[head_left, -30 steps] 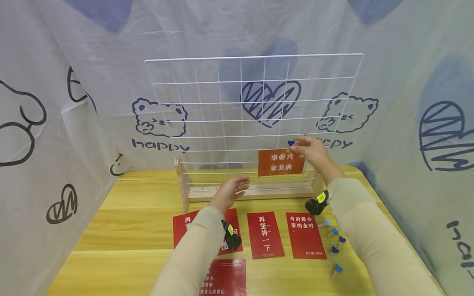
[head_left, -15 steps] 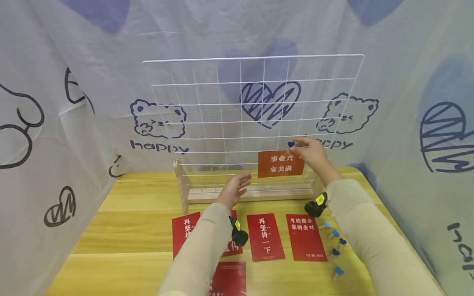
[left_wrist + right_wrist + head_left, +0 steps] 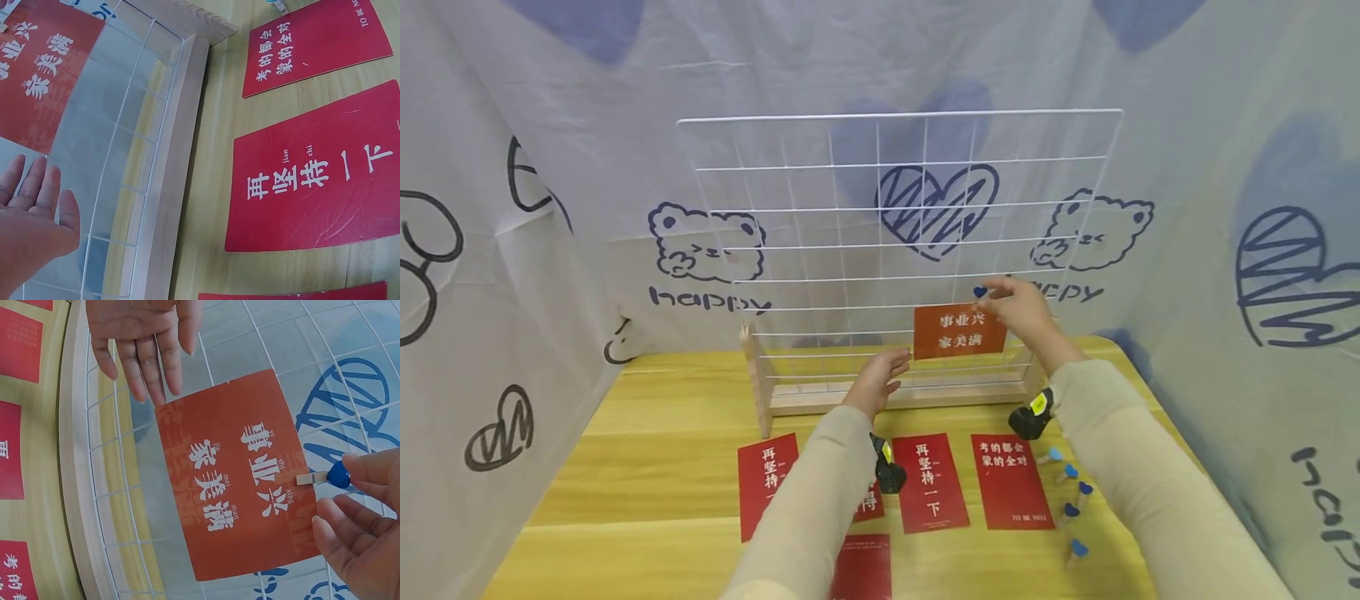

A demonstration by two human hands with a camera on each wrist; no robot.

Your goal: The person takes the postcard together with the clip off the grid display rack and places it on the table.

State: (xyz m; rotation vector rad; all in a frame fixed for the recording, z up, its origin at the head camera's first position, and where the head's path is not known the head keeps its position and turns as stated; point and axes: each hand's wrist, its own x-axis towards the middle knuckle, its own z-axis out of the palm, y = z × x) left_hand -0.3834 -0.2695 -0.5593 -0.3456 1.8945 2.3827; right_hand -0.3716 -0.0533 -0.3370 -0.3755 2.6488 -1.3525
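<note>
An orange-red card point(image 3: 958, 332) with white characters hangs against a white wire grid point(image 3: 880, 277), its face toward me. At its top edge a small wooden clothespin with a dark blue heart point(image 3: 338, 475) grips the card. My right hand point(image 3: 1019, 310) pinches the heart end of this clothespin between thumb and finger, its other fingers by the card's edge. My left hand point(image 3: 876, 382) is held with straight fingers just off the card's lower left corner, palm toward the card. In the right wrist view its fingertips come right up to that corner.
Several red cards point(image 3: 931, 483) lie on the yellow wooden table point(image 3: 647, 433) in front of the grid's wooden stand point(image 3: 827, 405). Several heart clothespins point(image 3: 1071, 510) lie at the right beside them. A printed white curtain point(image 3: 587, 275) surrounds the table.
My left hand has moved right and slightly up toward the hanging card's lower corner. My right hand stays at the clothespin. The head view has shifted slightly.
</note>
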